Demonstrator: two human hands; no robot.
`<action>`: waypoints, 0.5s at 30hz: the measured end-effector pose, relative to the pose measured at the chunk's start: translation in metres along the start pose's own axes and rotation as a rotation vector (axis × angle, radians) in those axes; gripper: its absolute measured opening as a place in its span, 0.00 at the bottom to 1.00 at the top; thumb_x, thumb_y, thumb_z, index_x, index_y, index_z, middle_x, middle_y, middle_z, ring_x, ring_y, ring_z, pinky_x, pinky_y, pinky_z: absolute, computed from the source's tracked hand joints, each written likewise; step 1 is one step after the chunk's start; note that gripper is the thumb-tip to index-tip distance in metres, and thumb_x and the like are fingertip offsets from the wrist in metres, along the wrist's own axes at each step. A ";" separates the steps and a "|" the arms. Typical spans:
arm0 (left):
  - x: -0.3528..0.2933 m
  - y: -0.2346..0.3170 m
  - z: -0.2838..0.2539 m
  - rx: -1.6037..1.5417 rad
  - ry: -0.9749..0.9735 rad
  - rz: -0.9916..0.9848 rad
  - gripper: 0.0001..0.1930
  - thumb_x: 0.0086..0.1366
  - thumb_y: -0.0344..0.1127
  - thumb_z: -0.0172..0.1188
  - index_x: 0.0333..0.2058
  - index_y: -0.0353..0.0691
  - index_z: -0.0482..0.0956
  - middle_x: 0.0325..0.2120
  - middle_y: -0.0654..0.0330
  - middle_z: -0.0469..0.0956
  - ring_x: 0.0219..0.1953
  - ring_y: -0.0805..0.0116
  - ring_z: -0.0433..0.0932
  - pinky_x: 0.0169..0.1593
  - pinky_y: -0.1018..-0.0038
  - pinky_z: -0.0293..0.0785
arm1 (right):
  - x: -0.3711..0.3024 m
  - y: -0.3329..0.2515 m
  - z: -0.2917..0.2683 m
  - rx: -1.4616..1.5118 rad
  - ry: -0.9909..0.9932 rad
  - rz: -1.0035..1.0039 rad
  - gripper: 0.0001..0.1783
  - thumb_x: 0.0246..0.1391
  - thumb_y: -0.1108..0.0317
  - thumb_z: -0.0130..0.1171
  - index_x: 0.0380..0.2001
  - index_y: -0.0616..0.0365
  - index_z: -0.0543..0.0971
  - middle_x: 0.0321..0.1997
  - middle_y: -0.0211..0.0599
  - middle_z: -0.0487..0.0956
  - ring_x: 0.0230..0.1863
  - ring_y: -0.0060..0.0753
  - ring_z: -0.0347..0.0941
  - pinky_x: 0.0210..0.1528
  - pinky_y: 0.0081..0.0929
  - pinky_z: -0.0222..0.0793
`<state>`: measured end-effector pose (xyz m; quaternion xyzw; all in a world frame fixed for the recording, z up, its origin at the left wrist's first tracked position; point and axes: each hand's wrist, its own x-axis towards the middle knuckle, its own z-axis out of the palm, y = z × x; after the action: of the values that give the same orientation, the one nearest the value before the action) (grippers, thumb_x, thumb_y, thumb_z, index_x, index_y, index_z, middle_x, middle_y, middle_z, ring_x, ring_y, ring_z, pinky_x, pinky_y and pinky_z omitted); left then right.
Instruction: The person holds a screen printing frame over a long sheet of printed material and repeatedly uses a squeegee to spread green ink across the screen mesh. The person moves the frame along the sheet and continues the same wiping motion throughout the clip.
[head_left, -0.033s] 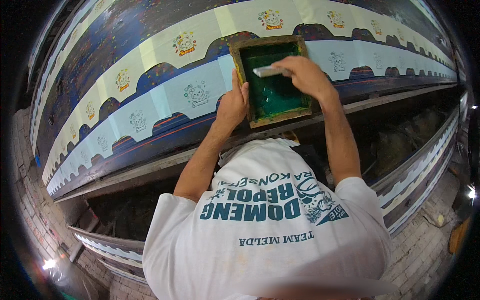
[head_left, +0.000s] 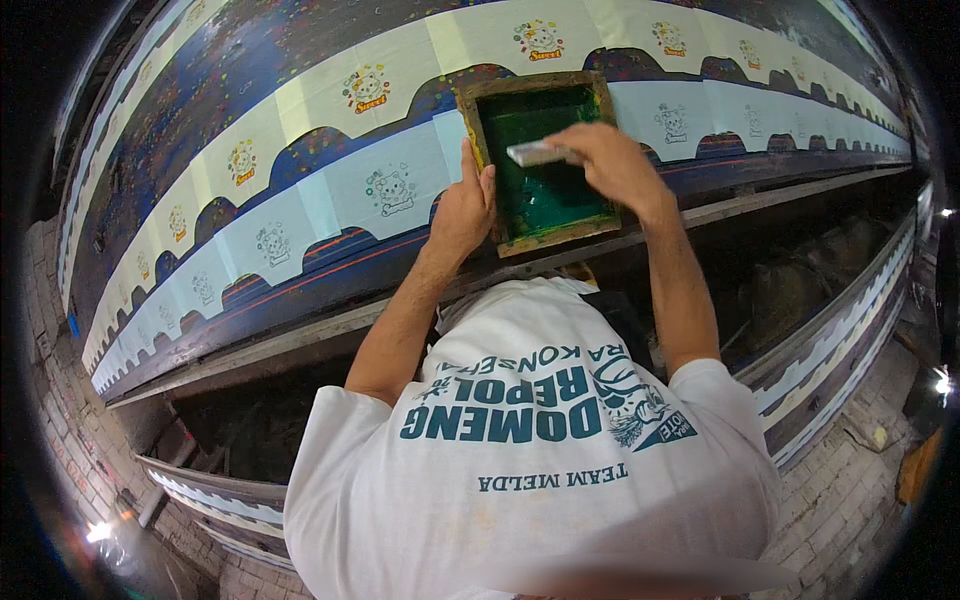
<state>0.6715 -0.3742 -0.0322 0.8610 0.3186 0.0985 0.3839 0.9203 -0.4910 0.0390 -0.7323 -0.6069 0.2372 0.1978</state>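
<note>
A wooden screen-printing frame (head_left: 487, 165) with green ink over its mesh lies across the pale blue row of printed fabric pieces (head_left: 345, 195). My left hand (head_left: 464, 208) grips the left side of the frame, its index finger stretched along the wood and its thumb at the inner edge. In my right hand (head_left: 615, 168) is a squeegee (head_left: 540, 154) with a pale, light-coloured edge, held tilted inside the frame over the green mesh. The fingers wrap round its right end. Whether its blade touches the mesh I cannot tell.
Beyond the frame runs a cream row of pieces (head_left: 420, 55) with coloured cat prints on a paint-spotted dark table (head_left: 240, 75). A wooden rail (head_left: 300, 353) edges the table near me. Another low table (head_left: 220, 487) with similar pieces stands behind me on a brick floor (head_left: 800, 530).
My right hand and the squeegee have shifted slightly toward me inside the frame. My left hand and the frame stay in about the same place.
</note>
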 end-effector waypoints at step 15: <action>0.016 0.007 -0.010 -0.054 -0.105 -0.161 0.55 0.66 0.42 0.63 0.78 0.25 0.36 0.25 0.32 0.83 0.30 0.30 0.85 0.38 0.45 0.83 | -0.079 -0.022 0.029 -0.109 0.164 -0.086 0.26 0.56 0.82 0.58 0.57 0.53 0.86 0.58 0.44 0.84 0.63 0.51 0.78 0.68 0.45 0.75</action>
<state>0.6834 -0.3616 -0.0218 0.8259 0.3634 0.0305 0.4301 0.8737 -0.5646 0.0369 -0.7321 -0.6317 0.1344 0.2164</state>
